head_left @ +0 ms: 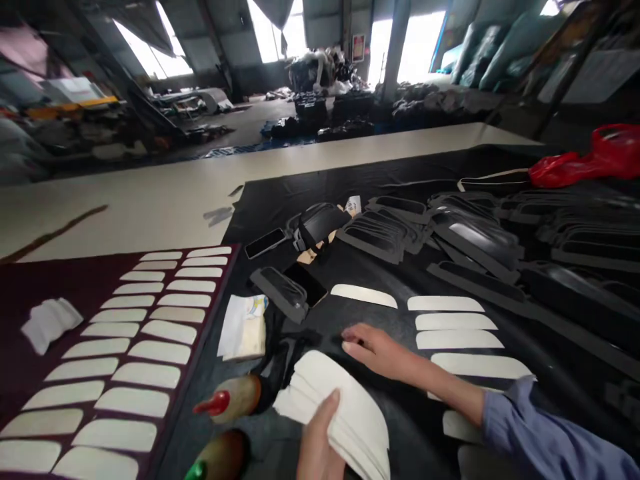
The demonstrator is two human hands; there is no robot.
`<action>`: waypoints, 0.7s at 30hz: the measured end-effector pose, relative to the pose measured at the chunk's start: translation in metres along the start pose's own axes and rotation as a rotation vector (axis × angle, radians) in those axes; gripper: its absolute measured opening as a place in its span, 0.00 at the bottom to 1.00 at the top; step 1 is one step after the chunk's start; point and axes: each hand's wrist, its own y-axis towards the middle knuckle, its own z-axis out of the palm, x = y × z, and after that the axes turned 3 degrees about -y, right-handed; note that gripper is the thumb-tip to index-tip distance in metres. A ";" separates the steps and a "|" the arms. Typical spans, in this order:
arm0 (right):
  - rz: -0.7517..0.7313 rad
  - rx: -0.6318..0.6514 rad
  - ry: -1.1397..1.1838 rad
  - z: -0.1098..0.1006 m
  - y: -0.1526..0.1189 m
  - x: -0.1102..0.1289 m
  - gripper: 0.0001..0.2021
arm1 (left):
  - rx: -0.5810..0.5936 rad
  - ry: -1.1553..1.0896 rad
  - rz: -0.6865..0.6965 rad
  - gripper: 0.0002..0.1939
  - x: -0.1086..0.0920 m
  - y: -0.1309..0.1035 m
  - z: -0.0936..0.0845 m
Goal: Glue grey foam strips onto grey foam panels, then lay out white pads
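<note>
My left hand (323,433) is closed around a fanned stack of cream-white flat pieces (345,407), thumb on top. The pieces are long with rounded ends. To the right and a little farther away, my right hand (373,347) hovers over the black sheet (320,333), its fingers slightly curled, thumb apart, nothing visible in them. One single white piece (364,295) lies just beyond it. Several more white pieces (456,322) lie in a column on the right, partly covered by my right forearm.
Two columns of white pieces (135,397) lie on maroon material at left. Nearby are a red-capped bottle (235,398), a green-capped bottle (220,457) and a tissue pack (245,330). Dark frame-shaped pieces (375,233) are piled beyond, with a red plastic bag (590,160) at far right.
</note>
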 end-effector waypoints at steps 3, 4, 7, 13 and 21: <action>-0.001 0.164 0.201 0.006 -0.030 0.028 0.16 | 0.111 -0.063 0.008 0.23 0.012 -0.001 0.007; 0.022 0.178 0.204 0.007 -0.035 0.033 0.16 | 0.141 -0.077 0.005 0.24 0.013 -0.002 0.010; 0.096 0.136 0.194 0.010 -0.042 0.035 0.15 | 0.157 -0.107 0.004 0.25 0.013 -0.003 0.016; 0.114 0.092 0.088 0.014 -0.033 0.009 0.16 | 0.053 -0.115 0.019 0.24 0.016 -0.001 0.017; 0.033 -0.004 -0.583 0.009 0.007 -0.024 0.22 | -0.072 -0.093 -0.085 0.23 0.013 0.008 0.009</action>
